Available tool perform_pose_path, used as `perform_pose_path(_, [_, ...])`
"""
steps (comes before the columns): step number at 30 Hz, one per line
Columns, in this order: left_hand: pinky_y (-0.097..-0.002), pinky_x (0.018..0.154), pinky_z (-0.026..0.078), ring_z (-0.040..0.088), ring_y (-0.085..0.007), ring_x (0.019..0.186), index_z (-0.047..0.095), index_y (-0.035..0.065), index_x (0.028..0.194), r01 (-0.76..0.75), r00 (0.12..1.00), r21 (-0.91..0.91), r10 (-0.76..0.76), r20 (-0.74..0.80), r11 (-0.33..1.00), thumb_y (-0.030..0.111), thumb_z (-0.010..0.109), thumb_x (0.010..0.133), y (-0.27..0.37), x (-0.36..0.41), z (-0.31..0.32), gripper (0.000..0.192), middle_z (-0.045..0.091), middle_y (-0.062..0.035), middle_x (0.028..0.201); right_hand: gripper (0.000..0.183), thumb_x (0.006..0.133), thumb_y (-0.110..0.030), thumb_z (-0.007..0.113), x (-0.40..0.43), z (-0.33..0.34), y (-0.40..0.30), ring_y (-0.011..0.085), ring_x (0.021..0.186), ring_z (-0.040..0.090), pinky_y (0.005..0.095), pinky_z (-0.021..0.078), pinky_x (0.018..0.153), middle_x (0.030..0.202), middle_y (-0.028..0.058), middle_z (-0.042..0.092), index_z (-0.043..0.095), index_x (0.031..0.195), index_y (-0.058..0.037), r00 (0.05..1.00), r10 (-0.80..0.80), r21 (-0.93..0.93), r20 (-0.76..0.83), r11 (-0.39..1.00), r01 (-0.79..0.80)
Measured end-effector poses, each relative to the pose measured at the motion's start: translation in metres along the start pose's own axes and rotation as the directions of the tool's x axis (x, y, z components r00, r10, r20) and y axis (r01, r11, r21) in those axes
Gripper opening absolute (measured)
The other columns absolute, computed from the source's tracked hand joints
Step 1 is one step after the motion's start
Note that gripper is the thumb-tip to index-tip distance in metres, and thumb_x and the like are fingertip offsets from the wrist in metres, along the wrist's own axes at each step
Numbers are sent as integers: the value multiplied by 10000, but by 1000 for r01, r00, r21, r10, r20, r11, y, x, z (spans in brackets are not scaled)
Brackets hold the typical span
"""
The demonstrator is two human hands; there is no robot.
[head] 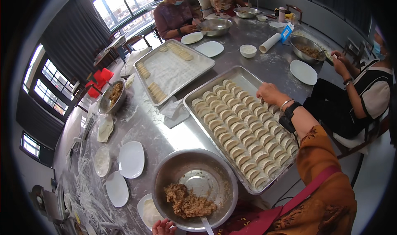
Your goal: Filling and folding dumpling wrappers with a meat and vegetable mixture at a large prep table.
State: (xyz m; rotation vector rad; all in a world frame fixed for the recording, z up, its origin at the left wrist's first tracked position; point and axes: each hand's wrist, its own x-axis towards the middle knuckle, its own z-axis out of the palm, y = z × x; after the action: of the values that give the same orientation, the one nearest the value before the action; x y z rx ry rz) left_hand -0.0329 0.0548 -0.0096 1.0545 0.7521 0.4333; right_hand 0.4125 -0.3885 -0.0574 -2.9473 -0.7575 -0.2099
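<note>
My right hand (271, 93) reaches over the right side of a metal tray (243, 72) filled with rows of folded dumplings (248, 131). Its fingers are bent down at the far end of a row; whether a dumpling is between them is hidden. At the bottom edge, my left hand (164, 227) is partly in view, fingers curled beside the rim of a steel mixing bowl (229, 169). Brown minced filling (192, 201) lies in that bowl with a spoon handle (207, 225) sticking out towards me. Round dough wrappers (152, 211) sit on a white plate, partly behind the bowl.
A second tray (176, 69) with fewer dumplings stands farther off. White plates (131, 159), a bowl of flour (102, 161) and another filling bowl (113, 98) are on the floury metal table (149, 126). Several people sit around it, one person (363, 86) at the right.
</note>
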Motion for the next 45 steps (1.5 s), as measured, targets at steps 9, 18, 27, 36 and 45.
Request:
perform_pose_path(9, [-309, 717, 491, 600, -240, 856, 455, 21, 1167, 9, 1000, 18, -9, -20, 1000, 168, 435, 943, -3, -1, -4, 269, 601, -144, 1002, 150, 709, -64, 593, -5, 2, -4, 272, 893, 532, 390, 438, 748, 835, 53, 627, 665, 821, -133, 1000, 29, -15, -7, 999, -29])
perform_pose_path(18, [-297, 702, 474, 592, -226, 843, 461, 24, 1153, 40, 999, 12, -40, -29, 999, 171, 433, 944, -5, -1, -2, 257, 601, -136, 990, 122, 699, -70, 607, -23, -16, 6, 291, 868, 546, 398, 459, 736, 861, 107, 601, 656, 803, -110, 979, 102, 72, -176, 993, -91])
perform_pose_path(27, [-288, 659, 470, 551, -203, 750, 457, 16, 1144, 49, 998, -70, -52, -29, 996, 161, 444, 939, -6, 0, 1, 251, 582, -160, 970, 135, 706, -43, 564, -49, -5, -10, 335, 785, 563, 424, 464, 683, 790, 153, 567, 619, 815, -98, 973, 123, -47, -193, 990, -135])
perform_pose_path(36, [-302, 660, 468, 537, -210, 752, 456, 0, 1135, 52, 998, -96, -54, -19, 994, 167, 475, 922, -6, 3, -3, 271, 573, -168, 956, 118, 695, -33, 564, -48, -9, -21, 318, 746, 571, 427, 471, 648, 735, 143, 581, 591, 801, -78, 970, 116, -126, -213, 981, -145])
perform_pose_path(45, [-316, 689, 473, 542, -216, 805, 457, 3, 1134, 28, 999, -80, -26, 27, 996, 193, 474, 928, -16, 9, -16, 281, 564, -157, 1006, 247, 689, -9, 563, -50, -6, -20, 278, 751, 564, 377, 476, 662, 730, 86, 610, 688, 836, -162, 980, 61, -107, -188, 991, -82])
